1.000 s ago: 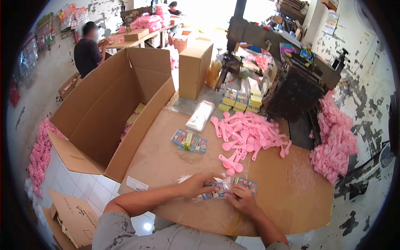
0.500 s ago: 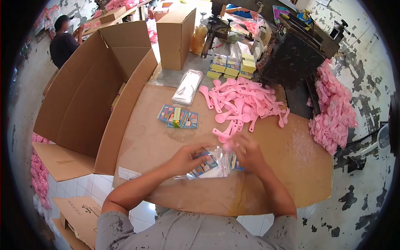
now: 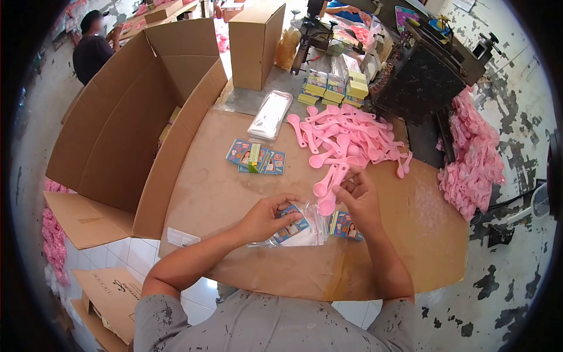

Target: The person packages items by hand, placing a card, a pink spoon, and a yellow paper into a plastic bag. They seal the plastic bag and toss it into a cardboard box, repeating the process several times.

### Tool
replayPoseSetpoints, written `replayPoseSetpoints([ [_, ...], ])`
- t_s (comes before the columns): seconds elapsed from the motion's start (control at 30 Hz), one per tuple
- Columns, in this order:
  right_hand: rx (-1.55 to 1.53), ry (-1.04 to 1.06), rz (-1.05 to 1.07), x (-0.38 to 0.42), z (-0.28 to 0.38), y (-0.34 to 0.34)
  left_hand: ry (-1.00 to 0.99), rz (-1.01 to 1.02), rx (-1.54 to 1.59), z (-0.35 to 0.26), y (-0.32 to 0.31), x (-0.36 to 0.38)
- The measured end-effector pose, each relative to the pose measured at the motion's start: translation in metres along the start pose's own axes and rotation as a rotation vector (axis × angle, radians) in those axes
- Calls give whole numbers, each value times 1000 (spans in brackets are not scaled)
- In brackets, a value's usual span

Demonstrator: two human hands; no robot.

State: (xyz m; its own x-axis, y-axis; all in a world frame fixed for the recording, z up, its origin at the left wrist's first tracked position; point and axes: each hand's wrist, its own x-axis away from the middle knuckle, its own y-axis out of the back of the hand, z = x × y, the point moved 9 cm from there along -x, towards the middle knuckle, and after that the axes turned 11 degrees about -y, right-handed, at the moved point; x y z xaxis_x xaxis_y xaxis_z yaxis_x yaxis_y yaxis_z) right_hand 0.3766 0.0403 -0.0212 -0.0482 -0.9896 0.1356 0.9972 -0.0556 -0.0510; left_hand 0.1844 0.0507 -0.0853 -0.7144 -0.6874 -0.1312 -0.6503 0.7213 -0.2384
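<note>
My left hand [image 3: 271,218] has its thumb pressed on a small blue printed card [image 3: 294,229], which lies over clear plastic bags [image 3: 314,236] on the cardboard-covered table. My right hand [image 3: 360,198] is closed, pinching a pink plastic scoop [image 3: 326,203] by its handle with the bowl hanging toward me, just above the bags. Beyond that hand spreads a heap of pink scoops [image 3: 358,136]. Beside my right wrist lies another bundle of blue cards [image 3: 347,227].
A banded card bundle [image 3: 256,157] and a stack of clear sleeves [image 3: 270,115] lie farther back. More card stacks [image 3: 333,88] stand behind the scoops. A large open carton [image 3: 111,129] is at left, a dark machine [image 3: 419,76] at back right. A person [image 3: 92,50] is at far left.
My right hand has moved slightly right and up, bringing the pink scoop into plain view and uncovering the cards beside my wrist. My left hand stays at the bags; the whole view shifts slightly.
</note>
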Motion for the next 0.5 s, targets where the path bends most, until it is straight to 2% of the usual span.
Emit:
replayPoseSetpoints([
  [0.07,-45,119,-95,6,15,2,-1,10,-39,0,-2,0],
  [0.23,26,98,-38,12,0,-20,-1,4,-93,7,-2,0],
  [0.33,-7,163,-98,16,4,-22,186,75,-34,11,-8,5],
  [0.37,-38,201,-134,17,8,-20,155,90,-53,9,-8,4],
  [0.47,161,177,-55,18,-3,-24,98,110,-104,10,-8,4],
  [0.5,119,152,-62,18,-4,-22,102,106,-118,12,-8,4],
])
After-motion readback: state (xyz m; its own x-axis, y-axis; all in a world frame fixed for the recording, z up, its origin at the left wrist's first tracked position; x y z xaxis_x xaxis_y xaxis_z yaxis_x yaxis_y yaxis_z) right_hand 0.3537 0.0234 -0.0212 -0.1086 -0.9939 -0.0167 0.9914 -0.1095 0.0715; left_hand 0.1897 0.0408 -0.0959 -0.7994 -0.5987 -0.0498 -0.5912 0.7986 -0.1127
